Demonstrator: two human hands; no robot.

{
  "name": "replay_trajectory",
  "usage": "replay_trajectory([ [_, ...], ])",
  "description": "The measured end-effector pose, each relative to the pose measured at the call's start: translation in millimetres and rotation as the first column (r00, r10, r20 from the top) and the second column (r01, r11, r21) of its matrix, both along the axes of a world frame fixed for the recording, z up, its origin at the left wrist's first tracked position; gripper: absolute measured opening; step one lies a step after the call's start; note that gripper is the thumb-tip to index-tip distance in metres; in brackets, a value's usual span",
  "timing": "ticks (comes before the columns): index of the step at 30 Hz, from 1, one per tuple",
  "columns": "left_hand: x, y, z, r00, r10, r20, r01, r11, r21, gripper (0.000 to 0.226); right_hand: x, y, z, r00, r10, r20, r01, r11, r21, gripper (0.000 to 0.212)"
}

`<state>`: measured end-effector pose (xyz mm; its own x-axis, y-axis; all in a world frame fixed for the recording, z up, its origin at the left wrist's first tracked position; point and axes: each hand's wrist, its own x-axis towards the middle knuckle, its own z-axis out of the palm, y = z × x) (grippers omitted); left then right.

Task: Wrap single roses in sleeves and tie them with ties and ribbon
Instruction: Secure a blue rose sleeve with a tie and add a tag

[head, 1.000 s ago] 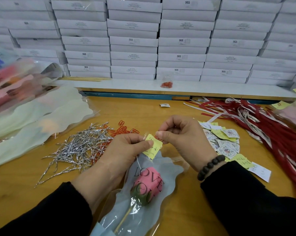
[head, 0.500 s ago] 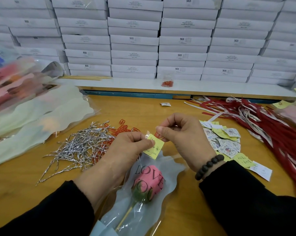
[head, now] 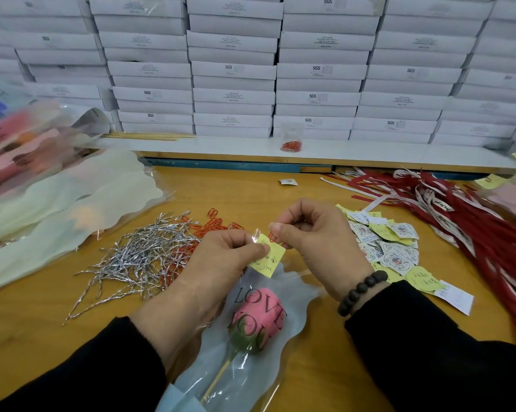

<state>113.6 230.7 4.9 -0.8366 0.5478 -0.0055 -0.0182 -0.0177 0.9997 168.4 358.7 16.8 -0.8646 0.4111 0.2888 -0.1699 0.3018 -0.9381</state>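
Head view: at the bottom centre of the frame a pink rose (head: 258, 318) is seen lying inside a frosted sleeve (head: 295, 304) printed with "LOVE YOU", its stem pointing toward the lower edge, on the wooden table (head: 319, 379). Just above it, in the middle of the frame, a yellow note (head: 267, 258) is pinched against the sleeve's top edge by the thumb and fingers of the left hand (head: 221, 263). A red paper clip (head: 272, 237) is held at the note's upper corner between the thumb and forefinger of the right hand (head: 319, 242), whose other fingers are curled; a dark bead bracelet (head: 360, 291) is worn on that wrist. Left of the hands a heap of silver twist ties (head: 138, 257) is spread, with loose red clips (head: 218, 224) beside it. Right of the hands a pile of yellow and white printed tags (head: 390, 245) is scattered, and further right red and white ribbons (head: 470, 230) are piled. At the left edge, pale empty sleeves (head: 72, 203) and blurred wrapped roses (head: 22, 147) are stacked. Across the top of the frame, white boxes (head: 233, 69) are stacked in rows on a white shelf (head: 369, 151), where another bunch of red clips (head: 291, 145) is lying.
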Motion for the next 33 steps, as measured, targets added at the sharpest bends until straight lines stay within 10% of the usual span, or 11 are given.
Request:
replay_trajectory([
  [33, 2.3, -0.6, 2.1, 0.989, 0.045, 0.138, -0.06, 0.993, 0.103, 0.021, -0.4, -0.8, -5.0, 0.999, 0.017, 0.037, -0.019, 0.999, 0.049, 0.013],
])
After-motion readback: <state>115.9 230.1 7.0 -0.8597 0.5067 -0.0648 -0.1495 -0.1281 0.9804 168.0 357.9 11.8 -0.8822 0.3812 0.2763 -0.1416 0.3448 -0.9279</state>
